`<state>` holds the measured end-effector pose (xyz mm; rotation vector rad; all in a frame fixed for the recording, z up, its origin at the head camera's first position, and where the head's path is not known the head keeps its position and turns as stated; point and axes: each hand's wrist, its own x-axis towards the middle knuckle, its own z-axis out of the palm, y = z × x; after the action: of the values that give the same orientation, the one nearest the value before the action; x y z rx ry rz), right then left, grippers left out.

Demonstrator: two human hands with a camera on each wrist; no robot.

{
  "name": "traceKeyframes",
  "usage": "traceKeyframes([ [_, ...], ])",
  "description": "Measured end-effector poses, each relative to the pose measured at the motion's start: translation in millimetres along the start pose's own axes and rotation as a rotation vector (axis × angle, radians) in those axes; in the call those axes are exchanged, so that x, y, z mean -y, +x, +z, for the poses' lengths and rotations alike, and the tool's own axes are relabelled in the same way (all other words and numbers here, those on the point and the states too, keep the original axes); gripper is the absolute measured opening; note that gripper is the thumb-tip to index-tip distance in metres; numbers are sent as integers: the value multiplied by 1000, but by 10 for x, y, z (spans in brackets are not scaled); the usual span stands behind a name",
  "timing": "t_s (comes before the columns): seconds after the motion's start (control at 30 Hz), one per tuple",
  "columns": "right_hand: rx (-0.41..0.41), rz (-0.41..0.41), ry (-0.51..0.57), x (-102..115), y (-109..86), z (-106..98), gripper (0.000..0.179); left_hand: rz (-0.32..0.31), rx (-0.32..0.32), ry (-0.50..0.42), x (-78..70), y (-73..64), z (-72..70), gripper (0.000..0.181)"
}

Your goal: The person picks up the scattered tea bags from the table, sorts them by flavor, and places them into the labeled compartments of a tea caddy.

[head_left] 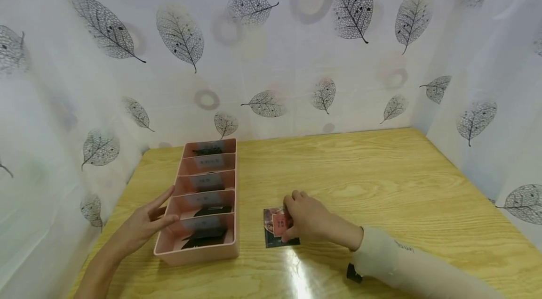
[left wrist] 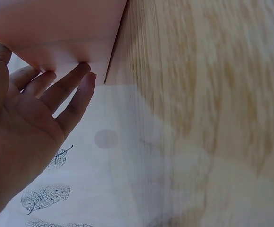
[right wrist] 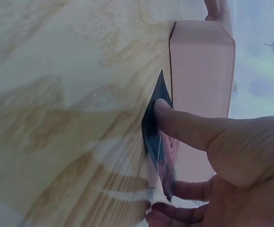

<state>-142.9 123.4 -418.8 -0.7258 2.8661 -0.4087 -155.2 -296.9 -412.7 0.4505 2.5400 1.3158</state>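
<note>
A small dark sachet (head_left: 271, 235) with a red label and printed picture is at the table's middle, right of the pink divided box. My right hand (head_left: 311, 219) pinches it, thumb at the near edge and fingertips at the far edge. In the right wrist view the sachet (right wrist: 150, 130) shows edge-on between thumb and fingers; whether it is fully off the table I cannot tell. The pink box (head_left: 238, 238) stands at the left. Against its left side rest the extended fingers of my left hand (head_left: 137, 228), the thumb over the rim.
Dark sachets (head_left: 205, 237) lie in the box's nearest compartment, and dark contents show in others. Grey labels (head_left: 207, 180) mark the compartment walls. A small black object (head_left: 354, 273) lies beside the right sleeve. Leaf-patterned curtains (head_left: 271, 63) enclose the wooden table (head_left: 360, 172).
</note>
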Motion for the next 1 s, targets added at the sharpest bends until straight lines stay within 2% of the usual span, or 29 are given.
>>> traceKeyframes([
  [0.1,3,23,94,-22,30,4,50,3,-5,14,2,-4,3,74],
  [0.2,-8,32,191,-77,72,15,35,2,-7,29,6,-7,5,75],
  [0.3,-49,-7,270,-152,112,5,17,-1,-5,26,9,-8,5,75],
  [0.4,-75,-51,368,-222,140,-44,8,0,-2,15,9,-6,3,75],
  [0.53,-79,-62,494,-273,156,-162,8,11,0,6,4,-3,-3,75],
  [0.73,-100,-61,622,-301,169,-345,12,28,-2,15,0,-1,-14,75],
  [1.0,-170,-83,678,-285,200,-496,19,32,-4,10,-2,-3,-9,75],
])
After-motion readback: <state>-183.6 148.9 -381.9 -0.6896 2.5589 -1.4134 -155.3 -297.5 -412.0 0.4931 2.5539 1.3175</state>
